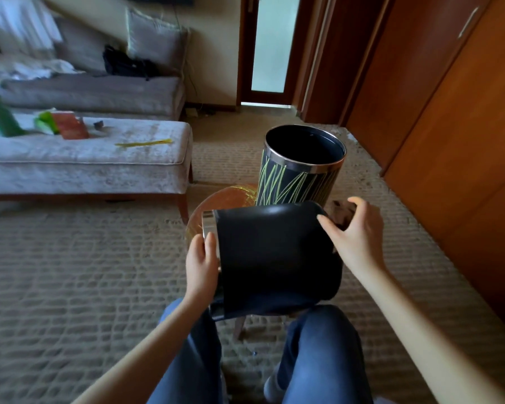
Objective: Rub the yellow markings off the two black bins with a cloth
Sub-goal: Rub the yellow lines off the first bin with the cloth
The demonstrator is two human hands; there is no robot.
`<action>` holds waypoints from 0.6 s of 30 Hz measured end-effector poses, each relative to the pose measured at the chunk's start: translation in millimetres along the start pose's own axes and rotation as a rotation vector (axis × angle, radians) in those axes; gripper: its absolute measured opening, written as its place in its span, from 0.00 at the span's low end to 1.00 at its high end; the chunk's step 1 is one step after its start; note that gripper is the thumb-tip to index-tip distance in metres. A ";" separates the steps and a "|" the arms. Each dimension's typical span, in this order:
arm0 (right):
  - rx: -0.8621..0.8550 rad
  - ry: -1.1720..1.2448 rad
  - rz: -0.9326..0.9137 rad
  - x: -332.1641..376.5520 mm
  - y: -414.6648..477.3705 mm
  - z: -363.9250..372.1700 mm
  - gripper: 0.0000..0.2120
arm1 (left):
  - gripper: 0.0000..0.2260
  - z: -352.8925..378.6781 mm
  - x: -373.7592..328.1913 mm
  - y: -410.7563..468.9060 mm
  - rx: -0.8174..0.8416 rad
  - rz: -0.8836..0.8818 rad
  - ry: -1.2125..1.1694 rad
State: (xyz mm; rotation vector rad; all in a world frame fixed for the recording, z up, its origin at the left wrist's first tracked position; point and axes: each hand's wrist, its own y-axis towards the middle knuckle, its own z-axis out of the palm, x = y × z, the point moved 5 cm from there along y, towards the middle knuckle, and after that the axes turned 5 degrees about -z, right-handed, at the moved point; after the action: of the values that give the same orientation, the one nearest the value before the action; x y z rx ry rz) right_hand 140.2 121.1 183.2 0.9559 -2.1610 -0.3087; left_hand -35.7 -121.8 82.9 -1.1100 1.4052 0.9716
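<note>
A black bin (274, 258) with a chrome rim lies on its side over my lap and a small round wooden table (225, 199); the side facing me shows no markings. My left hand (201, 263) grips the rim at its left end. My right hand (353, 234) is at the bin's base end, thumb on the black surface, fingers curled round a brown cloth (343, 214). Just behind stands the second black bin (301, 182), upright and covered in yellow lines.
A grey upholstered bench (99, 158) with a yellow strip and several green and orange items stands to the left, a sofa (99, 91) behind it. Wooden wardrobe doors (449, 112) line the right. Carpet covers the floor; a doorway is at the back.
</note>
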 end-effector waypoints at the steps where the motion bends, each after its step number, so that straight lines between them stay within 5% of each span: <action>1: -0.044 -0.043 -0.047 9.9 1.8 7.0 0.30 | 0.16 -0.9 5.4 -6.5 0.022 -0.010 -0.033; 6: -0.094 -0.112 -0.178 44.3 -18.3 44.0 0.23 | 0.23 -11.5 -8.6 2.3 0.116 -0.144 -0.148; 10: 0.004 -0.007 -0.384 59.4 -33.2 57.2 0.16 | 0.26 1.6 -15.0 31.3 0.146 -0.347 -0.017; 14: 0.073 -0.199 -0.485 43.4 -42.1 61.1 0.21 | 0.19 4.2 -13.5 23.3 0.070 -0.292 0.014; 18: 0.164 -0.191 -0.390 55.3 -41.7 77.4 0.24 | 0.19 0.2 -6.4 9.5 0.021 -0.241 -0.011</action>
State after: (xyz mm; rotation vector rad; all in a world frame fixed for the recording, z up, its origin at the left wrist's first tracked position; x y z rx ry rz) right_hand 82.6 46.9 138.8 1.4989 -2.1840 -0.4277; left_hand -44.7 -118.5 89.1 -1.2246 1.2373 0.7871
